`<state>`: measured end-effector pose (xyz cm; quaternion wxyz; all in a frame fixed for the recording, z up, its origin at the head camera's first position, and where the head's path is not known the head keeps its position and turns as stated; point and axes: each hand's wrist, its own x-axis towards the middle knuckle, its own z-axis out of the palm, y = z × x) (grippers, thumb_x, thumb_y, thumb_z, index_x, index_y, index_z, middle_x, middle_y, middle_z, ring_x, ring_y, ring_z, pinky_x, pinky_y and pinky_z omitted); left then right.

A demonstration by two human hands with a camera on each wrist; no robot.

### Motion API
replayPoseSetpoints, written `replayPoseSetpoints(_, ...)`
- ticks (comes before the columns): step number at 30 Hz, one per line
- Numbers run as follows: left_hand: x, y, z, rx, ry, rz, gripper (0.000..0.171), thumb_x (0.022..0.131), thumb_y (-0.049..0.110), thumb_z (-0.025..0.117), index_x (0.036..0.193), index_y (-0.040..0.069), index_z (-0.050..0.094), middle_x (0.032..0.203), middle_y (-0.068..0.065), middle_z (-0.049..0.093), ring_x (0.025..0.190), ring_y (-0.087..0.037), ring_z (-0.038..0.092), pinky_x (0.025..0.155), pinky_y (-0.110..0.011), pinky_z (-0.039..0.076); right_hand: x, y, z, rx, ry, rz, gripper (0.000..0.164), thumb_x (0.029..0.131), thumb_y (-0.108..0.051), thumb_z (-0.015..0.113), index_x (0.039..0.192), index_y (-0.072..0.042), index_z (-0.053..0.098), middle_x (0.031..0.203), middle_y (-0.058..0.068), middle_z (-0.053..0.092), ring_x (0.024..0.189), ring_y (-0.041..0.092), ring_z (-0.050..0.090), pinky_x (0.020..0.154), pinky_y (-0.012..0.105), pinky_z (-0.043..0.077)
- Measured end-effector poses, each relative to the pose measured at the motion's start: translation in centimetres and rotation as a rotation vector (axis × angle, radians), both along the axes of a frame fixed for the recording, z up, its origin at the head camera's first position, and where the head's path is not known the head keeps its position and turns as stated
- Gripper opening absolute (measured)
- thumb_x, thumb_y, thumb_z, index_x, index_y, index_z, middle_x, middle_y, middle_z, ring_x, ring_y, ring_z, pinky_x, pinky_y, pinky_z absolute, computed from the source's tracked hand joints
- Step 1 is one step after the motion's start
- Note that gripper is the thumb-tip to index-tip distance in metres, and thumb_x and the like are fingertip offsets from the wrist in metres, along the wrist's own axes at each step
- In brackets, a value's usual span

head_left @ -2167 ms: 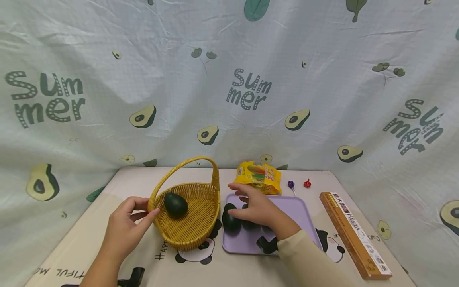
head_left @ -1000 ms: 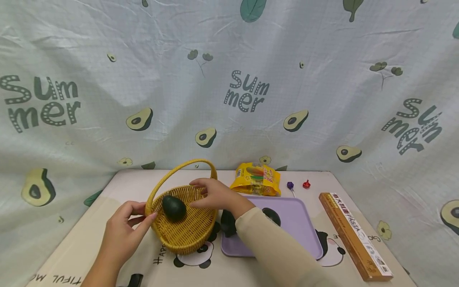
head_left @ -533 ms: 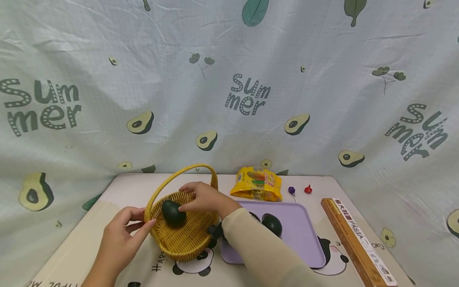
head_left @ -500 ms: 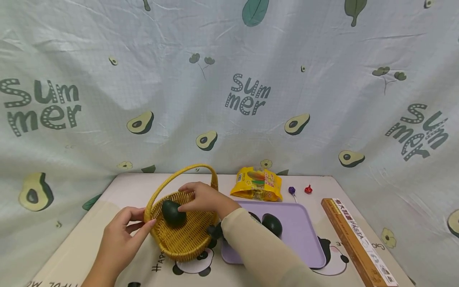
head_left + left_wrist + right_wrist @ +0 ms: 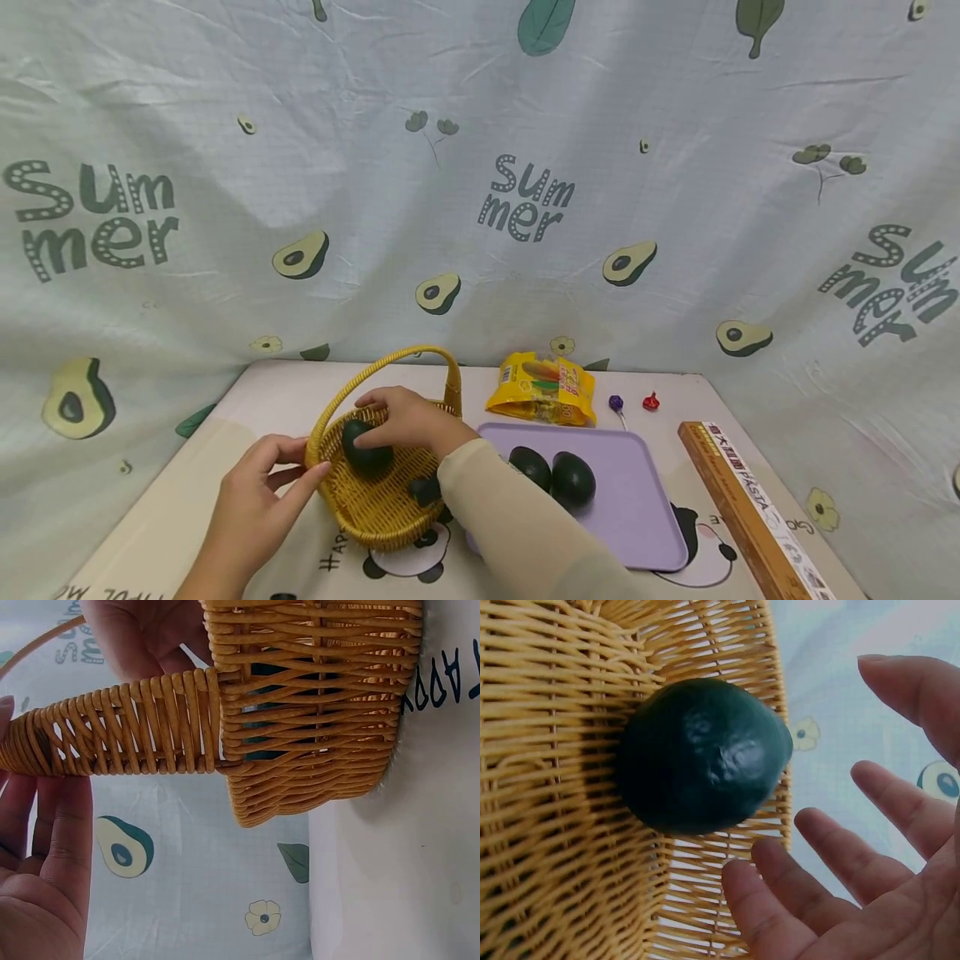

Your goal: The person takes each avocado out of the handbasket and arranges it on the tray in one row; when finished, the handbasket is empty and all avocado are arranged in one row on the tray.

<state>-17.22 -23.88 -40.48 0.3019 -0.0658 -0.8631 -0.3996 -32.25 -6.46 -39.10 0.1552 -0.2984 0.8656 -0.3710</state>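
My left hand pinches the lower left end of the handle of a yellow wicker basket. In the left wrist view, thumb and fingers sit on either side of the woven handle. Inside the basket, against its left wall, lies a dark green avocado. My right hand reaches in over it, with thumb and fingers spread apart. The right wrist view shows the fingertips beside the avocado, with nothing held between them.
A lilac tray right of the basket carries dark avocados, partly covered by the right sleeve. Behind it lie a yellow snack bag, a purple lollipop and a red-wrapped sweet. A long pasta box lies at the right.
My right hand has moved left from above the tray into the basket, over the avocado, uncovering avocados on the tray. The left hand has kept its hold on the handle.
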Motion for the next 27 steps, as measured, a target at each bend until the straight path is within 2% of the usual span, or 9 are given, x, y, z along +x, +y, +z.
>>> replayPoseSetpoints(7,0.1,0.1,0.1,0.001,0.001,0.010,0.028,0.085,0.004,0.083,0.106,0.006,0.065,0.108,-0.004,0.068,0.094,0.009,0.059,0.076,-0.006,0.054,-0.1,-1.5,-0.4,0.021,-0.008,-0.033,0.053,0.086,-0.027,0.085,0.135,-0.026,0.066,0.135,-0.001,0.065,0.118,0.014,0.062,0.096,0.029,0.058)
replayPoseSetpoints(15,0.0,0.1,0.2,0.012,0.011,-0.001,0.028,0.085,0.003,0.083,0.107,0.004,0.066,0.108,-0.003,0.067,0.095,0.009,0.059,0.076,-0.007,0.055,-0.2,-2.8,-1.7,0.075,-0.029,-0.026,0.051,0.084,-0.019,0.086,0.131,-0.029,0.069,0.123,-0.008,0.068,0.103,0.008,0.062,0.095,0.028,0.057)
replayPoseSetpoints(21,0.0,0.1,0.3,0.004,0.012,-0.001,0.028,0.085,0.002,0.083,0.106,0.005,0.066,0.107,-0.003,0.067,0.095,0.008,0.059,0.077,-0.006,0.055,0.2,-3.1,-2.2,0.137,-0.030,-0.040,0.055,0.082,-0.017,0.088,0.130,-0.034,0.069,0.129,-0.011,0.066,0.106,0.005,0.060,0.096,0.028,0.056)
replayPoseSetpoints(27,0.1,0.1,0.4,-0.005,-0.002,0.006,0.028,0.085,0.003,0.083,0.106,0.007,0.066,0.107,-0.003,0.068,0.094,0.008,0.059,0.076,-0.006,0.054,0.3,-3.1,-2.3,0.206,0.013,-0.064,0.056,0.082,-0.024,0.089,0.133,-0.036,0.066,0.137,-0.014,0.062,0.115,0.006,0.059,0.101,0.031,0.054)
